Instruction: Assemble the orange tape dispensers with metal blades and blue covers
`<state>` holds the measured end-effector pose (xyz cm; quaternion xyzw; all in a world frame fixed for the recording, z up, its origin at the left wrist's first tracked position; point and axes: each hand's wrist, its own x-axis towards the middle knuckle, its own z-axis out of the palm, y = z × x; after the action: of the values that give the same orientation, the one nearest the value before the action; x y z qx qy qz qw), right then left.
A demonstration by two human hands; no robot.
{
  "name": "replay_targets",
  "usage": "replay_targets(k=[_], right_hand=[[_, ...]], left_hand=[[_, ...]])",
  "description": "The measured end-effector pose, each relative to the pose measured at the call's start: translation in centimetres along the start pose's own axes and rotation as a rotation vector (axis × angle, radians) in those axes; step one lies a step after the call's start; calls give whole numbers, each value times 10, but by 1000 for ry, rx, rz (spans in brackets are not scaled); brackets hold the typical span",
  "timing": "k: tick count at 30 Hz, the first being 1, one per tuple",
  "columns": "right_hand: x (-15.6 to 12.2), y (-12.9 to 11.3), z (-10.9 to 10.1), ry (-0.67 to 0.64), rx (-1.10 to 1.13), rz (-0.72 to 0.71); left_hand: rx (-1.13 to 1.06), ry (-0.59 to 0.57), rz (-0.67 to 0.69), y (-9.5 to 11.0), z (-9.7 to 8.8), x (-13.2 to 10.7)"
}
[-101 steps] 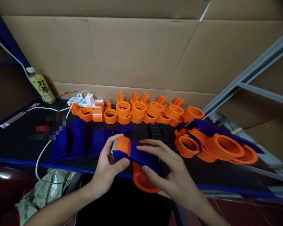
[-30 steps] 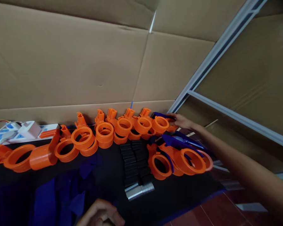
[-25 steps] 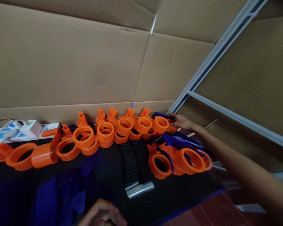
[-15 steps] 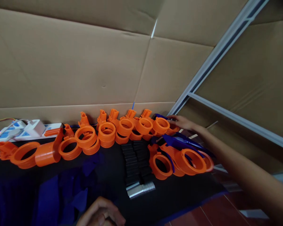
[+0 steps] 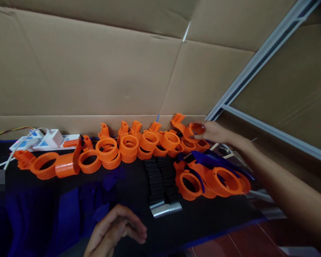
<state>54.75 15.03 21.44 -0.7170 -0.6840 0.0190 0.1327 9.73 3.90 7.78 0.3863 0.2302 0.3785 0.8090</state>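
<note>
My right hand [image 5: 212, 132] reaches to the far right end of a row of orange ring-shaped plastic parts [image 5: 128, 144] and is closed on one orange ring part [image 5: 191, 129], lifted a little above the row. My left hand [image 5: 117, 230] hovers low at the near edge of the black table [image 5: 203, 217], fingers loosely curled, holding nothing. Between the hands lie a stack of black blocks [image 5: 159, 178] and a pile of orange-and-blue assembled pieces [image 5: 216, 176].
Blue plastic plates [image 5: 69, 210] lie at the near left. A white power strip [image 5: 46, 140] with a cable sits at the back left. Cardboard sheets [image 5: 96, 71] wall the back. A metal shelf frame [image 5: 256, 60] runs on the right.
Earlier both hands held a blue-and-orange assembly near the table edge. Since then my right hand reached to the back row and has now raised one orange ring part from it; the view shifted slightly.
</note>
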Motion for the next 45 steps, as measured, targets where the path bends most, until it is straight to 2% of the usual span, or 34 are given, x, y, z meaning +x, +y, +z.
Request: replay_targets(k=[2,4,5,8,9,11,12,14,16,18,22,25,28,39,45], right_hand=[[-19,-25,-17,122,-21,-2],[-51,-67,-23,200,48,-28],[-70,-93,-20,186,134,-41],[-131,-180,11,85,390,-166],[-148,-205,26,-9,442,-202],[-173,-240,53,-164,524,-289],[-180,-249,64,-190,537,-330],[-186,-247,80,-150,494,-366],[-186,-228,89,-43,364,-355],[-185,-204,97,19,193,-355],[-189,-176,118,-39,-7,-431],[-194,-175,132,-35,-49,-407],[-197,-179,137,-27,-93,-380],[-190,-178,127,-21,40,-283],[-191,-173,130,-32,-20,-348]], left_hand=[[34,-1,63,2,-1,0],[58,10,145,2,-2,3],[59,21,189,1,-2,5],[0,66,282,-1,-1,10],[-20,106,273,0,0,11],[-46,188,221,5,1,9],[-64,227,198,9,2,8],[-66,285,138,20,1,5],[-63,326,107,30,-1,4],[-47,305,20,38,-3,5],[19,276,-38,41,-3,6],[81,239,-33,39,-2,6],[89,203,-39,37,-2,5],[136,186,10,34,-4,4],[138,175,11,34,-4,6]])
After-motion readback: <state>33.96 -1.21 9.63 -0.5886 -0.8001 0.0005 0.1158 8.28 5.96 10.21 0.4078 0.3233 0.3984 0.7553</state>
